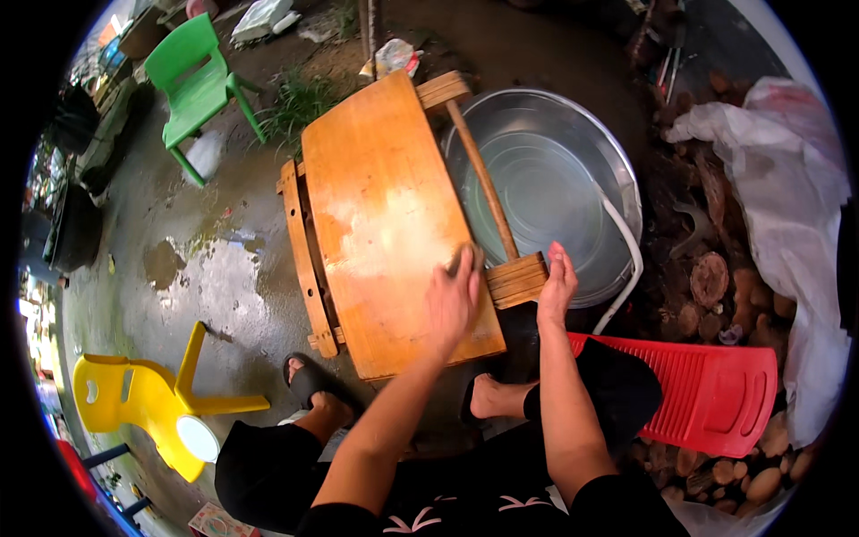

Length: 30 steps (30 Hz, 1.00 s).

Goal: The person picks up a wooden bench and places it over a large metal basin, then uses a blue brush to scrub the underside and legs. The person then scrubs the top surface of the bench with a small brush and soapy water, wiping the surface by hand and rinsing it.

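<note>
Far left rim: dark shapes and coloured items are bending into the fisheye edge, too distorted to identify. A yellow plastic chair (143, 403) is lying tipped on the wet concrete floor (206, 277); its lower part is running out of view. A green plastic chair (192, 80) is standing upright at upper left, well apart from the work. A small colourful printed carton (215, 522) is showing at the bottom edge, partly cut off; its print is unreadable.

Centre: an overturned wooden table with an orange-brown flat top (394, 224) is lying tilted on its edge, its leg frame sticking out on both sides. One round wooden rail (483, 179) is crossing over the large round metal basin (546, 192) behind it. What is inside the basin is hard to make out.

The left hand (452, 300) is resting flat on the tabletop near its right lower edge, fingers extended and spread, palm pressed down, gripping nothing. The forearm is rising from the lower edge. The right hand (557, 286) is touching the end of the slatted wooden leg block (517, 280), fingers straight and together, not clenched; whether the thumb is wrapping the block is hidden.

A white hose (626, 268) is curving along the basin's right rim. A red ribbed plastic washboard (716, 394) is lying behind the right forearm, partly covered. Right: a crumpled white plastic sheet (787, 179) over cut logs (711, 279).
</note>
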### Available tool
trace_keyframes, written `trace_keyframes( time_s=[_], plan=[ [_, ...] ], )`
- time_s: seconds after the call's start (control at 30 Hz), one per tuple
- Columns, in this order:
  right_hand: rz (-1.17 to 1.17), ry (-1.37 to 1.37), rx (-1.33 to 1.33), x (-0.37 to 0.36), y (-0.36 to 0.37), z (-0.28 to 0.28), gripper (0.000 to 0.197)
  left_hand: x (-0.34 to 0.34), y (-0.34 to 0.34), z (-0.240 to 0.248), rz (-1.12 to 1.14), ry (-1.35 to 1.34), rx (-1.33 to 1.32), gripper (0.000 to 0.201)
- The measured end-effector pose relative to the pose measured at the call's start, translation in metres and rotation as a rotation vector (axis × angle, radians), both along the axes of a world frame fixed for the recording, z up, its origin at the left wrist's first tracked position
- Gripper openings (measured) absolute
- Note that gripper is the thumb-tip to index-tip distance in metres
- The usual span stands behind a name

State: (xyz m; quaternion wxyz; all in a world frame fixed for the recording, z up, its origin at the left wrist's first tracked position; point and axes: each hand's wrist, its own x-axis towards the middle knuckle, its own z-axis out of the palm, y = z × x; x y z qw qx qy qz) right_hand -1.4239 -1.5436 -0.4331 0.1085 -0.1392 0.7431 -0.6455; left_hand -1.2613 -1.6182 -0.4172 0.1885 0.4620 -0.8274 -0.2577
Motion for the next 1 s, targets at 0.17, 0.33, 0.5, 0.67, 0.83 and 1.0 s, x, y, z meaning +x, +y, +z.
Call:
trace_keyframes(
  time_s=[0.17, 0.33, 0.5, 0.67, 0.83, 1.0],
  plan=[
    [-0.132, -0.464, -0.091, 0.016, 0.015, -0.009, 0.044, -0.017, -0.002, 0.006, -0.053, -0.177, -0.141, 0.047],
    [-0.112, -0.829, -0.569, 0.019, 0.017, -0.015, 0.047, -0.009, 0.081, -0.001, -0.271, -0.044, -0.124, 0.046],
    [-0.044, -0.939, -0.655, 0.027, 0.012, -0.033, 0.046, -0.078, 0.021, 0.028, -0.16, -0.099, -0.203, 0.044],
    [-0.189, -0.912, -0.56, 0.025, 0.005, -0.048, 0.044, -0.029, 0.043, 0.017, -0.176, -0.123, -0.052, 0.042],
    [-0.163, -0.936, -0.525, 0.01, 0.014, -0.054, 0.039, -0.047, 0.041, 0.029, -0.144, -0.158, 0.042, 0.043],
    [0.211, -0.972, -0.101, -0.023, 0.011, -0.038, 0.036, -0.078, 0.016, 0.024, -0.023, -0.11, 0.029, 0.045]
  ],
)
